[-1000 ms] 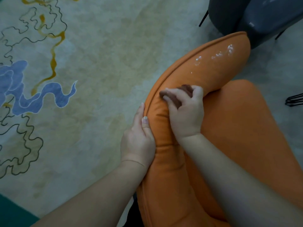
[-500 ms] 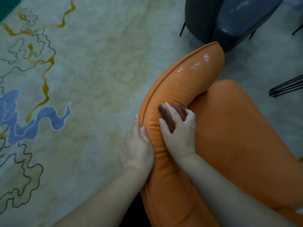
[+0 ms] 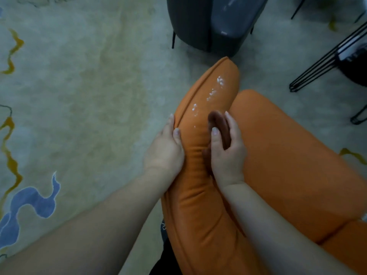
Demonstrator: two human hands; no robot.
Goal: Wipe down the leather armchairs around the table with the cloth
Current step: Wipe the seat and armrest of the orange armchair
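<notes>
Orange leather armchair (image 3: 288,155) mid-wipe, on the padded back rim. Left hand (image 3: 164,151) braces the rim's outer side, fingers straight, thumb on top. Right hand (image 3: 226,153) grips the brown cloth (image 3: 219,126) against the inner side. White residue (image 3: 213,92) sits just beyond the cloth; next stroke likely needs to push forward over it.

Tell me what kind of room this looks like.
Probably a lounge or sitting area: an orange armchair and a dark grey armchair stand on a large patterned rug, with black wire legs of other furniture nearby.
</notes>
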